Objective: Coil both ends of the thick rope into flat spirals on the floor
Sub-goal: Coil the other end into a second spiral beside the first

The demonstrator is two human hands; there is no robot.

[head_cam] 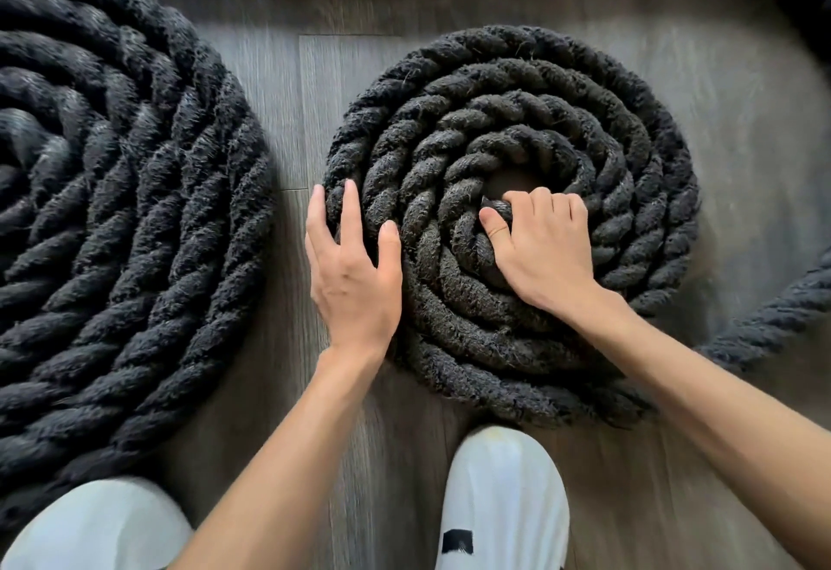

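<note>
Two flat spirals of thick rope (pixel 517 88) lie on the floor (pixel 288 88). Right hand (pixel 546 250) grips its inner end; left hand (pixel 353 272), fingers spread wide, presses the rim.

Grey-brown wood-grain floor planks (pixel 288 88) are running away from the camera, with seams showing between boards. Soft daylight is falling across the floor, brightening it toward the right side, while the far edge is lying in shadow.
</note>
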